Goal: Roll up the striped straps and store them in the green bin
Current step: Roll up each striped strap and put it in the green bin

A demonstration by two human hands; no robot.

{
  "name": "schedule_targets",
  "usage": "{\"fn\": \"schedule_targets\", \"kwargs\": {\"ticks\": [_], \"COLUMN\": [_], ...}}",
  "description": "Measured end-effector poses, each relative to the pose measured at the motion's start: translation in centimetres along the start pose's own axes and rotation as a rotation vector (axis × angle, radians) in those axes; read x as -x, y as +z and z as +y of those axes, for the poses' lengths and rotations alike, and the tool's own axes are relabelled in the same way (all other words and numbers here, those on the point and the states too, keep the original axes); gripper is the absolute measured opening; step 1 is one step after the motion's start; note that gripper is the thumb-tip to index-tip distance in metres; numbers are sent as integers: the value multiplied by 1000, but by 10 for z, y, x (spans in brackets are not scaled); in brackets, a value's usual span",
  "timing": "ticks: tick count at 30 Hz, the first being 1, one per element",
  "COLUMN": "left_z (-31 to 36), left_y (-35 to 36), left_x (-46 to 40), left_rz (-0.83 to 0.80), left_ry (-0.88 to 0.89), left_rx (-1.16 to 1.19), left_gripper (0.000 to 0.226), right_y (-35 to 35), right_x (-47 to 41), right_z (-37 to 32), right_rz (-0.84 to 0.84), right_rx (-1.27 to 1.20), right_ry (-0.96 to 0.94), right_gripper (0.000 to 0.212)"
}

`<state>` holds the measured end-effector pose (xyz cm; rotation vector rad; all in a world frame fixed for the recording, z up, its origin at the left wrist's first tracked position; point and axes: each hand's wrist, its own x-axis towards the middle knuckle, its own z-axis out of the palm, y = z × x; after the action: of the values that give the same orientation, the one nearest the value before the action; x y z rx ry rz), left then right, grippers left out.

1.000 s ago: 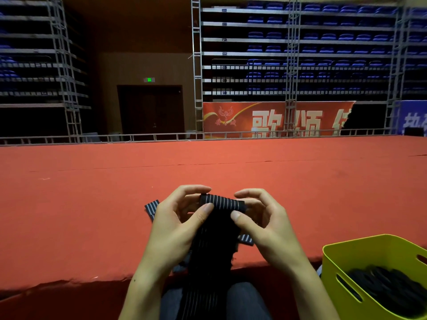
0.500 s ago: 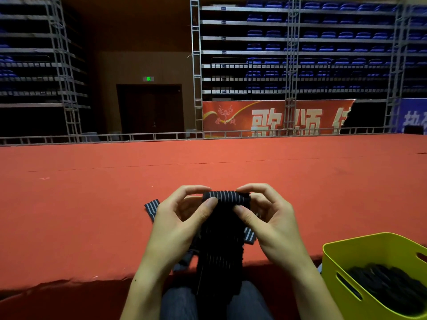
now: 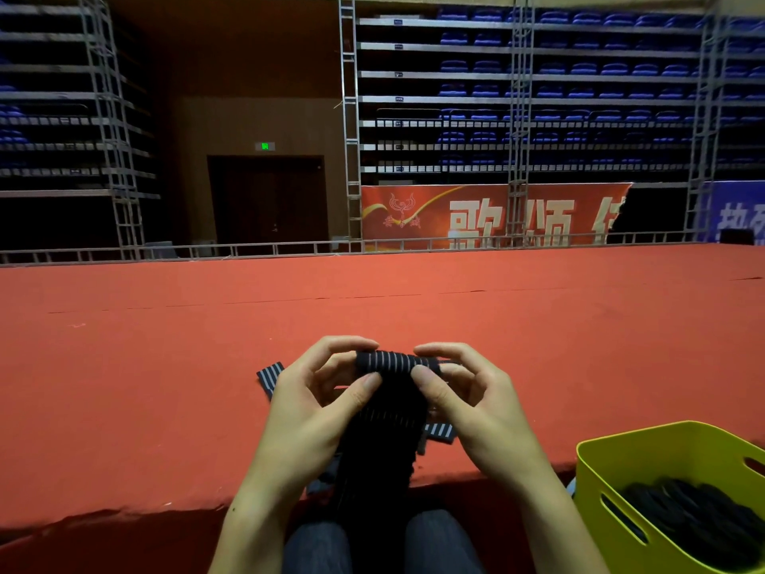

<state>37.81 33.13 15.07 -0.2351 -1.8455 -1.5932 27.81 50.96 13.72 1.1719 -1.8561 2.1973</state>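
Note:
A black strap with thin pale stripes (image 3: pixel 389 412) is held up over the red stage edge, its top end wound into a small roll between my hands. My left hand (image 3: pixel 314 403) pinches the roll's left end with thumb and curled fingers. My right hand (image 3: pixel 467 399) pinches the right end the same way. The loose tail hangs down between my knees. Another striped strap (image 3: pixel 270 375) lies flat on the carpet behind my hands, mostly hidden. The green bin (image 3: pixel 645 470) stands at the lower right with several dark rolled straps (image 3: pixel 695 515) inside.
The red carpeted stage (image 3: pixel 165 366) stretches ahead, its front edge just below my hands. A metal truss rail (image 3: pixel 372 245) runs along its far side, with a red banner and blue seating behind. My knees in dark trousers are at the bottom.
The roll at the strap's top has grown thicker as both hands turned it, and the hanging tail has risen a little. The hands have closed in slightly.

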Motion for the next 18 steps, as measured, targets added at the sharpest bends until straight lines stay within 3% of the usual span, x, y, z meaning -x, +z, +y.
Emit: {"fn": "schedule_targets", "kwargs": {"ticks": [5, 12, 18], "left_z": [-4, -2, -3], "left_y": [-2, 0, 4], "left_x": [-2, 1, -2], "left_rz": [-37, -11, 53], "left_ry": [45, -45, -93], "left_rx": [-35, 26, 7], "left_gripper": [29, 39, 31], "right_y": [0, -2, -1], "right_x": [-1, 2, 2], "right_z": [2, 1, 7], "right_rz": [11, 6, 6], "right_rx": [11, -73, -55], "right_ry": [-15, -58, -67], "right_gripper": [26, 33, 34]}}
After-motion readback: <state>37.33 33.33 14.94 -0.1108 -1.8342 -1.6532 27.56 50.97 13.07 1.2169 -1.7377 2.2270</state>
